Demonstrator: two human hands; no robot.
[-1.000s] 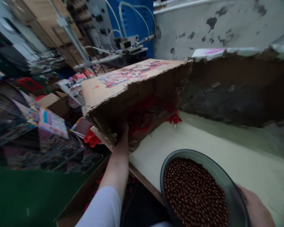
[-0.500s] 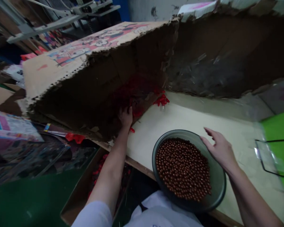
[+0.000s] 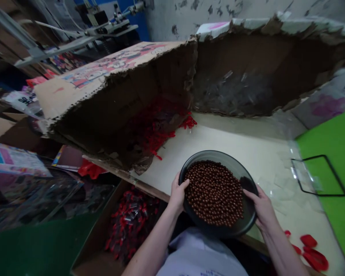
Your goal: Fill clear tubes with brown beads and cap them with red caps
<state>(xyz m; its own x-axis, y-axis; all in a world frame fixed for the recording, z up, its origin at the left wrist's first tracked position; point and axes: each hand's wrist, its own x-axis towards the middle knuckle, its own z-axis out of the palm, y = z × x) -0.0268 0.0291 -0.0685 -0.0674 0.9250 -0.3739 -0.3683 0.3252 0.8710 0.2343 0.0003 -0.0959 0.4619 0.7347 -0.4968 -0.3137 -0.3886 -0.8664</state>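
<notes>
Both hands grip a dark glass bowl [image 3: 218, 156] of brown beads [image 3: 214, 193] at four o'clock, the left hand [image 3: 178, 193] and right hand [image 3: 263, 209] opposite each other, fingers spread over the rim. The cream table [image 3: 235, 142] carries a torn cardboard carton [image 3: 117, 92] at ten o'clock and red plastic scraps [image 3: 313, 249] at four.

Left hand [image 3: 178, 194] and right hand [image 3: 261, 207] curl inward.

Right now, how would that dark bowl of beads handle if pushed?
The beads look round and loose, so they would probably roll if tipped. Packed this full, the bowl is probably heavy for its size. Its smooth, glassy-looking wall may be slippery.
</notes>
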